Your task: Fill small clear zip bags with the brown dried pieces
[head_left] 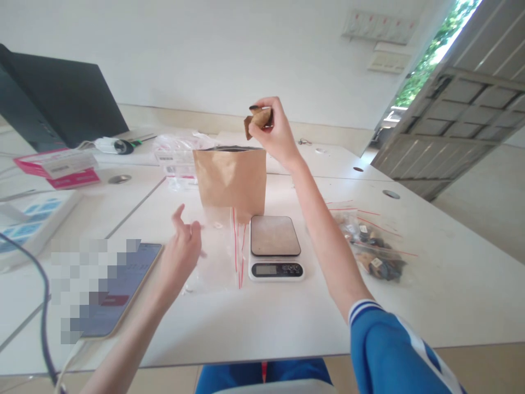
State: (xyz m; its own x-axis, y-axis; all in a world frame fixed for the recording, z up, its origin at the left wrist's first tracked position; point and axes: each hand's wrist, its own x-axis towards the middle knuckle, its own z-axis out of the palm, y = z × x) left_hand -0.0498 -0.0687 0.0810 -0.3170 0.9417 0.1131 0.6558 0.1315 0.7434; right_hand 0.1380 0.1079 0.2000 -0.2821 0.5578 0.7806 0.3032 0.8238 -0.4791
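Note:
My right hand point(274, 133) is raised above the open top of a brown paper bag point(231, 180) and pinches a small brown piece point(255, 119) between its fingers. The bag stands upright on the white table point(430, 284), just behind a small digital kitchen scale point(275, 246) whose platform is bare. My left hand point(181, 253) hovers with its fingers apart beside a clear zip bag with a red seal line point(223, 249), which lies flat to the left of the scale. It holds nothing.
A pile of filled clear zip bags point(371, 246) lies to the right of my forearm. A phone point(117, 290) rests at the left, with boxes point(61, 167), a dark monitor point(61, 101) and more plastic bags point(176, 156) behind. A cable point(39, 306) hangs at the near left edge.

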